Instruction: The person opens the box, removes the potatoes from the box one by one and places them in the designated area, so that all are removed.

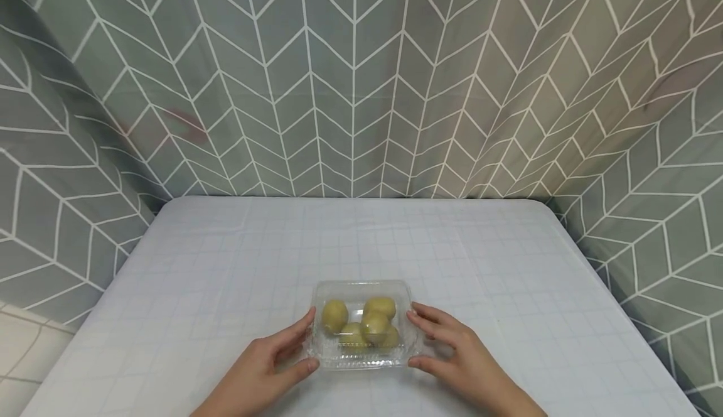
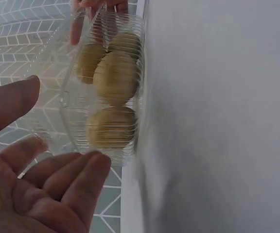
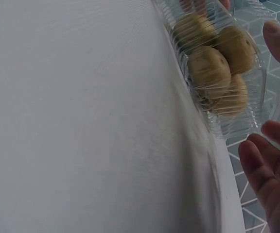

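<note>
A clear plastic clamshell container (image 1: 361, 362) lies near the front middle of the white table, with several rounded, yellowish pieces of produce (image 1: 375, 327) inside. Their exact kind cannot be told. On its left side my left hand (image 1: 271, 363) rests with relaxed fingers, fingertips and thumb against or very close to the edge. Opposite, my right hand (image 1: 465, 354) stands the same way at the right side. In the left wrist view the thumb is beside the lid (image 2: 47, 107) and the other fingers (image 2: 89, 179) are at the lower corner. Neither hand visibly wraps round the container.
A white cloth (image 1: 361, 241) with a faint grid covers the table. Behind it and at both sides hangs a grey-green curtain (image 1: 333, 90) with white chevron lines. Pale floor tiles (image 1: 22, 345) show at the lower left.
</note>
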A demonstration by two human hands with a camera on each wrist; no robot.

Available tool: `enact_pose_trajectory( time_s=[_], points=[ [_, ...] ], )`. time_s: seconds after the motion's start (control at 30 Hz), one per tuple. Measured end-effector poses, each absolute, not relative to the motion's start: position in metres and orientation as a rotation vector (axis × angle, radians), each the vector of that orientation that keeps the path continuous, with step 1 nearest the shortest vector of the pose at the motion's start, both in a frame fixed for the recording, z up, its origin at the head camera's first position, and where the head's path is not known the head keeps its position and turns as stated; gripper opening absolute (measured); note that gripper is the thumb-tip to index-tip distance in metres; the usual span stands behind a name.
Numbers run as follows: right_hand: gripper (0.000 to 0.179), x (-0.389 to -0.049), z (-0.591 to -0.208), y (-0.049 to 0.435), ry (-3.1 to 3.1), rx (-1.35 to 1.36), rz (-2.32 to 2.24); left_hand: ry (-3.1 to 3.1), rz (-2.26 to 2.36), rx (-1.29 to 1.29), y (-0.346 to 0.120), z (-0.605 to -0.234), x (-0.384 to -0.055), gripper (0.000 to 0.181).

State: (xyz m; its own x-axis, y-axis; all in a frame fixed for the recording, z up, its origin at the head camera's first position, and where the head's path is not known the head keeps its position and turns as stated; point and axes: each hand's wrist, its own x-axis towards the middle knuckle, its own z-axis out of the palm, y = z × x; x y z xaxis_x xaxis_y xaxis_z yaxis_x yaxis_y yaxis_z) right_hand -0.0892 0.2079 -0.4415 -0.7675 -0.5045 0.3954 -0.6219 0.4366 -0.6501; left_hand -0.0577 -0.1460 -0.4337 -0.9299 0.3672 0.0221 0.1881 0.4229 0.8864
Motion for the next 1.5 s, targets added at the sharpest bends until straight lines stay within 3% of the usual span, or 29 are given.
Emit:
enact_pose_trajectory(
  time_s=[0.5,1.03,1.2,1.5],
  points=[
    [0.064,-0.109,-0.419,0.211,-2.481,1.085,1.123,2.948,1.230,0.654,-0.150,-0.418,-0.076,0.061],
    [0.033,-0.153,-0.407,0.196,-2.445,0.921,1.158,2.781,1.576,0.437,-0.146,-0.411,-0.132,0.037],
    [0.032,-0.167,-0.408,0.191,-2.447,0.819,1.251,2.688,1.700,0.453,-0.142,-0.416,-0.148,0.036],
    [0.045,-0.185,-0.413,0.185,-2.513,0.683,1.346,2.586,1.839,0.385,-0.138,-0.426,-0.169,0.037]
  ],
)
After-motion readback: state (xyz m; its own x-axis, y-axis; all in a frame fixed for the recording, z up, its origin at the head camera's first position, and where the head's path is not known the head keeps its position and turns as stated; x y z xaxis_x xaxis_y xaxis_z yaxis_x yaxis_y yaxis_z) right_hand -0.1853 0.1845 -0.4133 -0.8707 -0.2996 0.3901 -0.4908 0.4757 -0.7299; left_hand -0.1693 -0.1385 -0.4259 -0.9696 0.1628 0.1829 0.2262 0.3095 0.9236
